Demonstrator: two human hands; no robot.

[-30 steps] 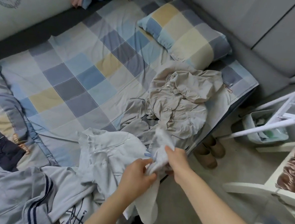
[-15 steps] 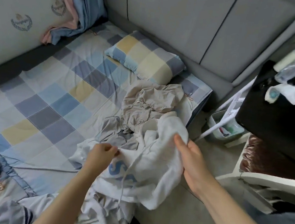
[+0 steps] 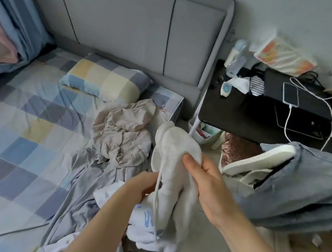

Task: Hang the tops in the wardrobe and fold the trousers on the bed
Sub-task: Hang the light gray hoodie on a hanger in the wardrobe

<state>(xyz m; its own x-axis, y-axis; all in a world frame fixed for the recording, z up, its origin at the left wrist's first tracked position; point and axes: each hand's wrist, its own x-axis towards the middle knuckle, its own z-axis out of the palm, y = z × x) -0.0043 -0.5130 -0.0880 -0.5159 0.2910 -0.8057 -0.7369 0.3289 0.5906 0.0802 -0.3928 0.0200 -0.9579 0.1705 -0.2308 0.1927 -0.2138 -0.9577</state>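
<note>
Since half a second ago, our view has swung right, so the black side table (image 3: 235, 113) now shows, and the white top (image 3: 176, 147) is lifted higher at the bed's edge. From the head camera we see our 2 hands holding it up. Our left hand (image 3: 144, 185) curls round the cloth low down, by the blue letters and a hanging white cord (image 3: 156, 191). Our right hand (image 3: 206, 180) pinches the upper part with its thumb on the front. Behind it, a beige garment (image 3: 122, 137) lies crumpled on the checked bed (image 3: 26, 130), near the pillow (image 3: 106, 79).
</note>
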